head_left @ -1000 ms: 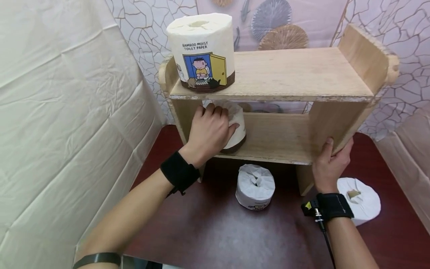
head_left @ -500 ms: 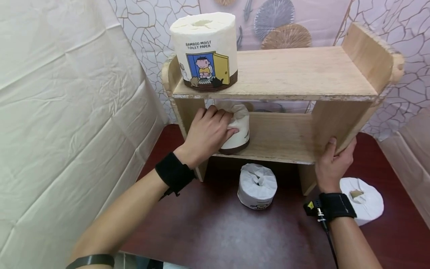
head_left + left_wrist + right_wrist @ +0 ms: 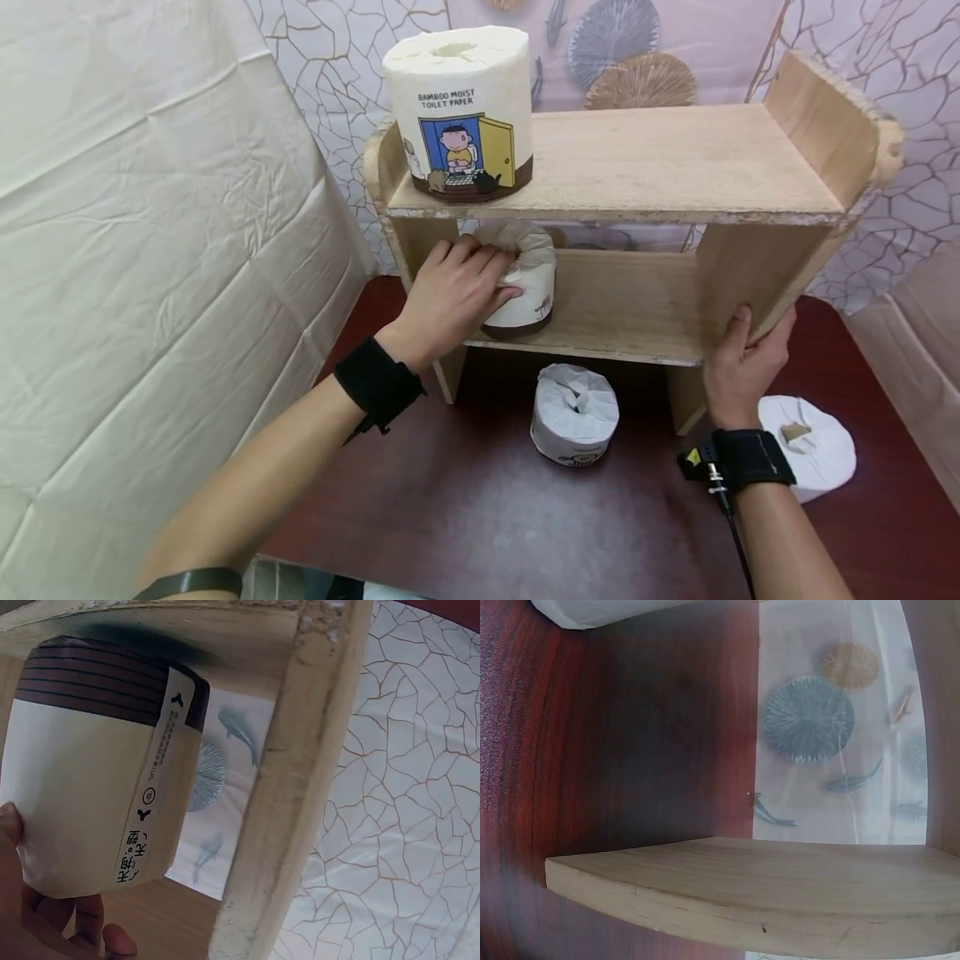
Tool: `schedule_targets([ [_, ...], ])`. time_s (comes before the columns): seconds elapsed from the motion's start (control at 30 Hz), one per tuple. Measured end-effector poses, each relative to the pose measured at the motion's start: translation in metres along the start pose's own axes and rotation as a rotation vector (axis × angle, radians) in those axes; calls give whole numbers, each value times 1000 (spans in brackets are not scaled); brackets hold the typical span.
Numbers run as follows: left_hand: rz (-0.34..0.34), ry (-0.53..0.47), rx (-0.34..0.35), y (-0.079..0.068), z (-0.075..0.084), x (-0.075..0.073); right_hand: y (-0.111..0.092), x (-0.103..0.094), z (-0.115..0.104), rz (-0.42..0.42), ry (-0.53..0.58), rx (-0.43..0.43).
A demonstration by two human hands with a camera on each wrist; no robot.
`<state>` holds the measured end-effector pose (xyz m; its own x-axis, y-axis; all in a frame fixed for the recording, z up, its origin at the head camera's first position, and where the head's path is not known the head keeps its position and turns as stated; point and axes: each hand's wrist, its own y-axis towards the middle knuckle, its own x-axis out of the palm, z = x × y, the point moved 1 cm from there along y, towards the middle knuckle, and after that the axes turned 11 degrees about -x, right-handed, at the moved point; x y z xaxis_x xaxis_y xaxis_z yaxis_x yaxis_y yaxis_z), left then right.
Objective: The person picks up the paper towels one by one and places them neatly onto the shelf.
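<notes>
My left hand (image 3: pixel 457 287) grips a wrapped toilet paper roll (image 3: pixel 531 283) at its top left, thumb on the front. The roll stands on the left part of the lower shelf board (image 3: pixel 637 308). In the left wrist view this cream roll (image 3: pixel 82 772) shows its dark brown base band and a printed label strip, with fingers (image 3: pixel 90 919) at its top end. My right hand (image 3: pixel 742 367) holds the front edge of the wooden shelf's right side panel (image 3: pixel 757 275), its thumb on the inner side. That hand is out of sight in the right wrist view.
A larger printed toilet paper roll (image 3: pixel 465 117) stands at the left of the top board (image 3: pixel 675 162). On the dark red table (image 3: pixel 487 517), one white roll (image 3: pixel 573 417) sits before the shelf, another (image 3: pixel 810 450) beside my right wrist. Fabric walls (image 3: pixel 165 250) enclose the table.
My left hand and the roll it grips have shifted slightly left and back on the lower board; more of the roll's front shows. My right hand keeps its hold on the side panel.
</notes>
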<state>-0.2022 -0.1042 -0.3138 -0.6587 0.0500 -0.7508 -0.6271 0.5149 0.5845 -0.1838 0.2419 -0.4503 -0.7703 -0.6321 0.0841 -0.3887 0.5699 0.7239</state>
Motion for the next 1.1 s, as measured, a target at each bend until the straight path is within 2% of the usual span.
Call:
schedule_targets([
  [0.23,15,22,-7,-3,-3,-1,-1,0,-1,24,13,-10],
  [0.73,41,34,-16,-5,-7,1,-1,0,0,15,10,-10],
  [0.83,45,30,-3,-5,-8,1,-2,0,0,17,10,-8],
  [1.1,45,-3,83,-7,-12,2,-2,1,2,21,12,-9],
])
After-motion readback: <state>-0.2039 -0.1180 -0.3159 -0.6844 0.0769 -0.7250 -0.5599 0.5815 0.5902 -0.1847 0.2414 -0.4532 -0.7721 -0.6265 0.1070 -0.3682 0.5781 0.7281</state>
